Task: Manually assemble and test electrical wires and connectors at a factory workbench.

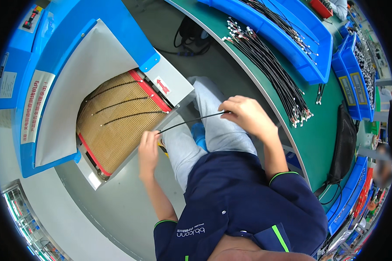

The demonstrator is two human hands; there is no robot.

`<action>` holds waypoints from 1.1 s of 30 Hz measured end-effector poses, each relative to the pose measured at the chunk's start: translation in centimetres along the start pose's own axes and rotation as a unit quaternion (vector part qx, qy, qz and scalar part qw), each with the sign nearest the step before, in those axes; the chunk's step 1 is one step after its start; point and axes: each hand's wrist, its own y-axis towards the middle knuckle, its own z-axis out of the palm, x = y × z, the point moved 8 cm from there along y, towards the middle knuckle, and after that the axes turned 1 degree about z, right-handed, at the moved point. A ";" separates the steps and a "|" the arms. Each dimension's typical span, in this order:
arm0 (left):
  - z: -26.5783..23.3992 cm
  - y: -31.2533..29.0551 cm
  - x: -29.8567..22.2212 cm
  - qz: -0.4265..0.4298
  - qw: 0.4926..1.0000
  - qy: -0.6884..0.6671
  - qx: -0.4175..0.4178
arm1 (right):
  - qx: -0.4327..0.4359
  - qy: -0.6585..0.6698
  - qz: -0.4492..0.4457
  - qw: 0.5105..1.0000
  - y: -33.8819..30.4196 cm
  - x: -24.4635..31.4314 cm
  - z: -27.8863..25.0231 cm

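A thin black cable (189, 121) is stretched between my two hands above my lap. My left hand (148, 152) pinches its left end, close to the edge of a brown mesh conveyor belt (117, 150). The fingers of my right hand (247, 114) are closed on the cable's other end, nearer the green table. Three similar cables (130, 116) with small pale ends lie apart on the belt, roughly side by side. Both cable ends in my hands are mostly hidden by my fingers.
The belt runs into a blue machine (100, 26) with a pale curtain (67, 108). On the green table (231, 52) at right lie a big bundle of black cables (270, 71), a long blue tray (311, 56) of cables, blue bins (357, 78) and a black bag (342, 143).
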 end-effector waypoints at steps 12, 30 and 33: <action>3.2 0.0 -3.2 0.029 0.990 -0.093 0.098 | -0.020 0.066 -0.189 0.980 1.6 5.2 5.3; 1.5 0.2 -5.6 0.111 0.993 0.045 0.018 | -0.020 0.104 -0.190 0.976 2.2 5.6 7.2; 0.9 0.3 -5.4 0.093 0.996 -0.002 0.006 | -0.031 0.120 -0.200 0.972 2.2 5.8 7.1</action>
